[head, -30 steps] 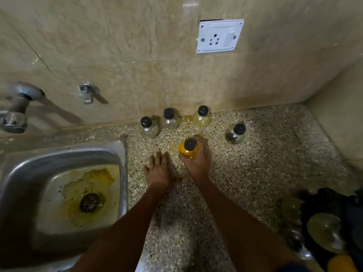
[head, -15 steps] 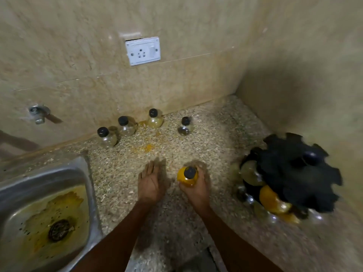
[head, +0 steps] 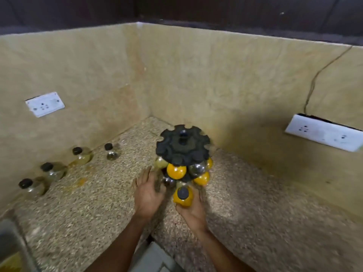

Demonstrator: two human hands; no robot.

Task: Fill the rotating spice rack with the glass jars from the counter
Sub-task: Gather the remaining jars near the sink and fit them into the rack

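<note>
Centre frame, the spice rack [head: 182, 148] already carries several jars. The right hand [head: 191, 210] grips a yellow jar [head: 183, 197] just below it; the left hand [head: 148, 193] spreads empty. Four jars [head: 80, 155] wait on the desk [head: 94, 209], left.

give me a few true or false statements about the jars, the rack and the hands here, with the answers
1. The right hand holds a yellow jar with a black cap. True.
2. Four jars stand along the wall on the counter. True: the nearest jar starts the row.
3. The spice rack stands in the sink. False: it stands on the counter near the corner of the walls.
4. The left hand holds a jar. False: it is open beside the rack's lower jars and grips nothing.
5. The top tier of the rack is full of jars. False: its notches are bare; jars sit only lower down.
</note>
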